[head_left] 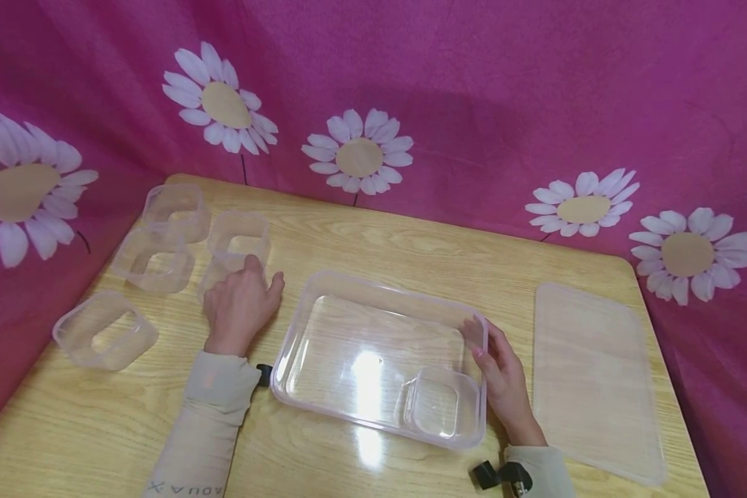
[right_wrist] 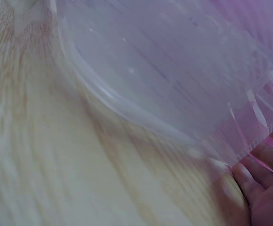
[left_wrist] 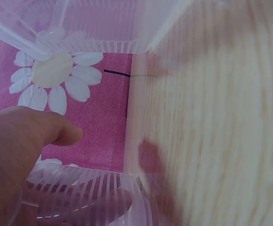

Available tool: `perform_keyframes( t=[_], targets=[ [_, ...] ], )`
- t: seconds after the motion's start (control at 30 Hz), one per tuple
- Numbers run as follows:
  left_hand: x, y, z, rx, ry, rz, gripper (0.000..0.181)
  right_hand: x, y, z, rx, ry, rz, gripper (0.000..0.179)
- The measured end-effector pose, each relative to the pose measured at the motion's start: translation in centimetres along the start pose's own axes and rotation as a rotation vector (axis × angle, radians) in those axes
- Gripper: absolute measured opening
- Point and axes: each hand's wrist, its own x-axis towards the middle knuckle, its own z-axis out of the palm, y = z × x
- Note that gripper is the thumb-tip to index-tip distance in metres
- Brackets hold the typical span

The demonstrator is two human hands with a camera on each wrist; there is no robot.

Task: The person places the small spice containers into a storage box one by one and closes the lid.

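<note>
Reaching over a small clear container [head_left: 214, 271] left of centre in the head view, the left hand [head_left: 239, 304] holds its thumb [left_wrist: 56, 127] apart from the plastic; its fingertips are partly hidden, so whether they pinch the wall I cannot tell. The right hand [head_left: 504, 380] grips the right end of a large clear tray [head_left: 361, 328] at lower centre, thumb over the rim. Thin-walled by its look, the small container should be light, springy and slightly slick; one wall, pinched near the rim, seems the surest hold. The tray probably flexes along its long sides, making its short ends the better grip. Another small container [head_left: 436, 401] sits in the tray's lower right corner. Farther out, four more small ones [head_left: 152, 259] stand at the left of the frame, and a flat translucent sheet [head_left: 597, 380] lies at the right on the wooden table [head_left: 361, 235]. Only the left wrist view shows the small walls' ribbing; the right wrist view shows fingers outside the tray's wall, while its inside is clear only from the head.
</note>
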Motion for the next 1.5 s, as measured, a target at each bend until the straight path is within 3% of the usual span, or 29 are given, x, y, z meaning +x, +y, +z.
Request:
perform_keyframes(
  t=[0.8, 1.17, 1.5],
  targets=[
    [0.1, 0.2, -0.3, 0.002, -0.013, 0.011, 0.034, -0.1, 0.1, 0.1, -0.050, 0.020, 0.037, 0.047],
    [0.0, 0.3, -1.0, -0.018, -0.130, 0.022, 0.017, -0.2, 0.1, 0.0, -0.059, 0.024, 0.019, 0.046],
    [-0.4, 0.3, -1.7, -0.074, -0.136, 0.072, 0.011, -0.1, 0.1, 0.0, -0.090, 0.022, 0.027, 0.046]
  ],
)
